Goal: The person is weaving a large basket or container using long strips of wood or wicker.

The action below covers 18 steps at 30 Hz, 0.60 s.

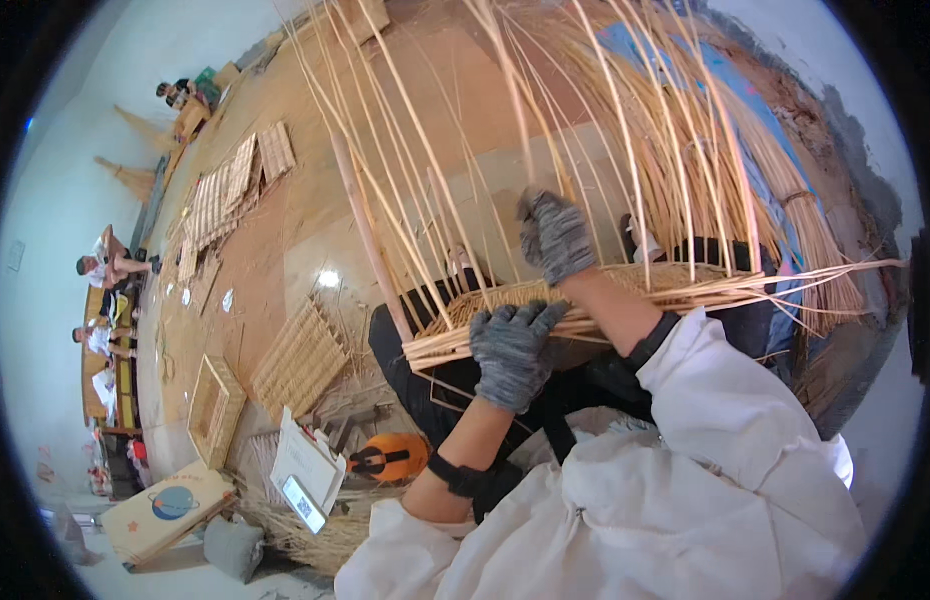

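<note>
A half-woven wicker piece point(625, 290) lies across my lap, with a thick woven band along its near side and tall upright rods rising from it. My left hand point(512, 350), in a grey knit glove, wraps its fingers over the band near its left end. Farther up, my right hand point(557, 235), gloved the same way, is closed around a pale willow rod point(513, 90) that stands up out of the fist. Where that rod's lower end goes is hidden behind the right hand. Loose rod ends stick out past the band's right end.
A big heap of long rods point(665, 150) lies on blue sheeting at far right. To the left are woven panels point(225, 195), a flat woven mat point(303, 358), a shallow wicker tray point(215, 412), an orange-and-black tool point(390, 457) and a cardboard box point(170, 510). Several people sit along the left wall.
</note>
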Available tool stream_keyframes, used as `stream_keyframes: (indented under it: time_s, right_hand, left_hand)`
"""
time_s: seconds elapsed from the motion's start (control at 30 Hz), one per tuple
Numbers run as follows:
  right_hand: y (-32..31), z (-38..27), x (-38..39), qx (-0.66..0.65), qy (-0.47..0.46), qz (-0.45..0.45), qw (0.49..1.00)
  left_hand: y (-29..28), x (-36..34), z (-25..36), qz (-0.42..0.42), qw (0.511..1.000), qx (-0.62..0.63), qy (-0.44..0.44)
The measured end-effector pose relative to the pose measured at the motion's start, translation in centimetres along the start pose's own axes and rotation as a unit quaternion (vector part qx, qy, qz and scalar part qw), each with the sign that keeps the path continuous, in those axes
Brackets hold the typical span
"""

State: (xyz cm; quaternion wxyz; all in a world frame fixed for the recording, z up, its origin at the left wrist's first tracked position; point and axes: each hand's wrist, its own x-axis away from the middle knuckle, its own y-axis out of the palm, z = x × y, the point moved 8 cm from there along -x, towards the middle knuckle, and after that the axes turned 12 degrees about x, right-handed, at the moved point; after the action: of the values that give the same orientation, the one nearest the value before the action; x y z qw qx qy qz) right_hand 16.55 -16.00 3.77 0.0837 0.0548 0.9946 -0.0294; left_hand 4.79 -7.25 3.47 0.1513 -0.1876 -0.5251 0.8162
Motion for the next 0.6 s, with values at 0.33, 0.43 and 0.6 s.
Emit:
stream_keyframes:
  time_s: [0.33, 0.43, 0.6]
  right_hand:
    - [0.1, 3.7, 0.6, -0.118, 0.308, 0.012, 0.944]
    - [-0.1, 4.0, 0.4, -0.076, 0.297, -0.021, 0.952]
    - [-0.5, 2.7, -0.9, 0.201, 0.126, 0.027, 0.971]
  left_hand:
    - [-2.0, 0.9, -0.4, 0.062, 0.990, 0.129, 0.011]
    - [-3.1, 1.8, -10.3, 0.327, 0.737, 0.566, -0.174]
    - [-4.0, -1.5, -15.1, 0.251, 0.840, 0.448, -0.173]
